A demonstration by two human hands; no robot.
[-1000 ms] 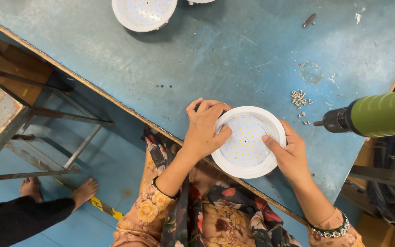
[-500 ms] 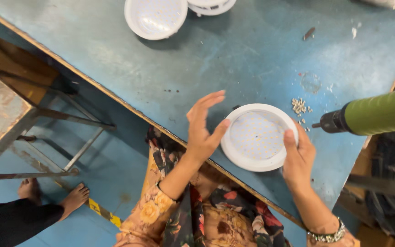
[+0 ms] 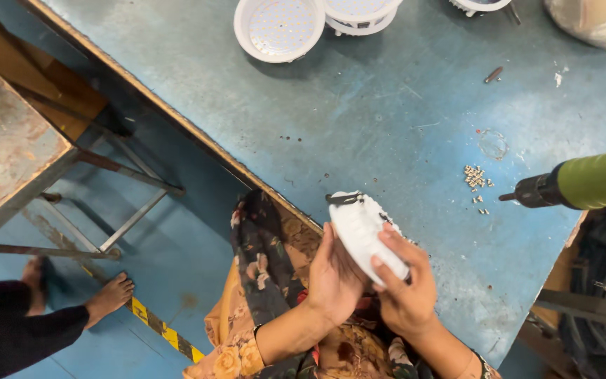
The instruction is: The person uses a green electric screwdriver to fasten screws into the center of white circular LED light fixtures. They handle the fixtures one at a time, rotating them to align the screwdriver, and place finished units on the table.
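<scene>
I hold a round white lamp housing (image 3: 359, 228) tilted on edge at the near edge of the blue table (image 3: 359, 133), its back with black clips turned up. My left hand (image 3: 331, 274) cups it from below and the left. My right hand (image 3: 405, 281) grips its right rim with the fingers laid over the back.
A green electric screwdriver (image 3: 583, 184) lies at the right, tip toward a small pile of screws (image 3: 476, 179). Two white lamp housings (image 3: 280, 27) (image 3: 359, 12) sit at the far edge, beside a bag (image 3: 594, 21). A metal stool (image 3: 15, 154) and another person's bare feet (image 3: 110, 296) are on the floor at left.
The housing lay flat on the table, face up, under both hands. I have lifted it off and turned it on edge toward me, both hands now closed on it.
</scene>
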